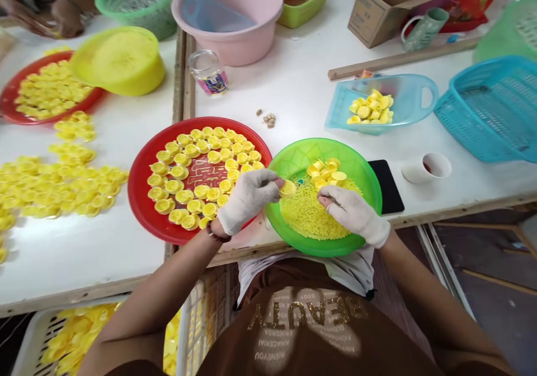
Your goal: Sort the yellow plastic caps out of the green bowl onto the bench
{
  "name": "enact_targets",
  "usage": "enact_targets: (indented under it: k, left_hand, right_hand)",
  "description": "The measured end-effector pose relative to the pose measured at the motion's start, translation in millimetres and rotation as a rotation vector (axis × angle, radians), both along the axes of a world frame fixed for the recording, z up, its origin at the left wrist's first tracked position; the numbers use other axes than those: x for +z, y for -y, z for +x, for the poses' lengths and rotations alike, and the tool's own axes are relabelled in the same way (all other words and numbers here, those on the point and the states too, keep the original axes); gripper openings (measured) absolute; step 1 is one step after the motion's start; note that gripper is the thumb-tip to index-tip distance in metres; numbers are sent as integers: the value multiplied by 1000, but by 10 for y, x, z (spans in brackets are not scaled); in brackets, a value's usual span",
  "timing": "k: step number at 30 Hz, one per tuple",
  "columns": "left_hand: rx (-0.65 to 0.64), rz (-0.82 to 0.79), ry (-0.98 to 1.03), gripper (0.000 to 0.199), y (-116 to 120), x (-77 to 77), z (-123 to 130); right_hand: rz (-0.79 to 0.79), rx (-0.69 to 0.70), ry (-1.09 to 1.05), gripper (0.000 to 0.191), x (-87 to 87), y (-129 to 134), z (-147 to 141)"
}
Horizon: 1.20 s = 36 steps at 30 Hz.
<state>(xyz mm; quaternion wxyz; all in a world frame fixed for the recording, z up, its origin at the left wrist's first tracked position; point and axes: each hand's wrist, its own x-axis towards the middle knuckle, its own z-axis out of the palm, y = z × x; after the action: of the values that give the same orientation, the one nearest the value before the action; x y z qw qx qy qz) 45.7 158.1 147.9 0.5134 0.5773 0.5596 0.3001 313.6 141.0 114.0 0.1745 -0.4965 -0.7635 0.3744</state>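
My left hand (pixel 254 197), in a white glove with bare fingertips, pinches a yellow cap (pixel 287 188) over the left rim of the green plate (pixel 274 211). Above the plate's right half is my right hand (pixel 352 211), gloved alike, with thumb and fingertips together; whether anything is between them is too small to tell. Small yellow pellets (pixel 308 216) cover much of the plate, and several yellow caps (pixel 327 172) lie at its back. To the left, the red tray (pixel 140 197) carries rings of yellow cup-shaped pieces (pixel 184 197).
A blue scoop (pixel 413 107) with yellow caps, a white cup (pixel 425 169) and a black phone (pixel 388 186) are at the right. Behind stand a glass jar (pixel 210 74) and a pink basin (pixel 251 40). Another person's hands (pixel 62 20) are at the upper left.
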Motion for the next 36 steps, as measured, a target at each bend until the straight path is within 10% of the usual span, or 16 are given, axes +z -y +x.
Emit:
enact_targets:
  k: [7,13,19,24,29,36]
  left_hand:
    - [341,252,-980,17,-369,-68,-1308]
    - [282,151,-1175,23,-620,-195,-1572]
    - [246,433,-1008,30,-677,-122,-1030]
    - [-198,558,-655,24,-666,-168,128]
    - [-425,283,-743,15,-761,-406,962]
    - [-332,323,-621,8,-706,-468,809]
  right_hand:
    - [118,57,103,19,-134,29,-30]
    - [111,265,254,24,-174,17,-198]
    - [111,465,549,26,-141,110,-463]
    - [-171,408,505,27,-142,121,-514]
    - [-349,-2,-175,29,-127,24,-354]
    - [-822,-545,-1158,34,-53,-179,-82]
